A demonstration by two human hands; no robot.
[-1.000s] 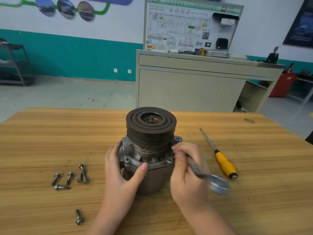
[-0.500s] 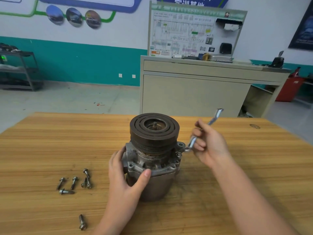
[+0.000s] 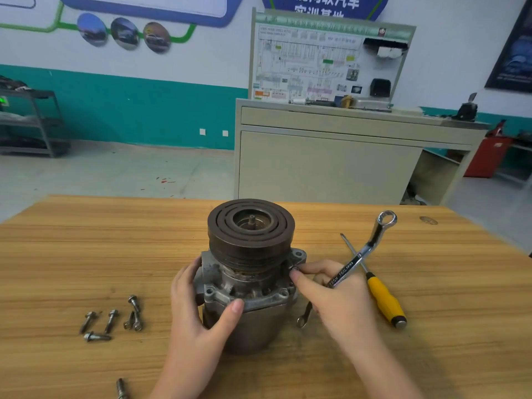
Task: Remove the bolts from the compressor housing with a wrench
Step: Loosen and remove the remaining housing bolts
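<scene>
Your left hand (image 3: pixel 198 309) wraps around the compressor housing (image 3: pixel 247 298), which stands upright in the middle of the table (image 3: pixel 86 254). Your right hand (image 3: pixel 336 298) holds the wrench (image 3: pixel 361 253) while its fingertips pinch a bolt (image 3: pixel 295 269) on the housing's right side. Six loose bolts (image 3: pixel 110 322) lie to the left. A yellow screwdriver (image 3: pixel 384 298) lies on the right.

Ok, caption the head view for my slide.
Left hand steadies compressor; right hand, holding wrench, fingers a bolt.
</scene>
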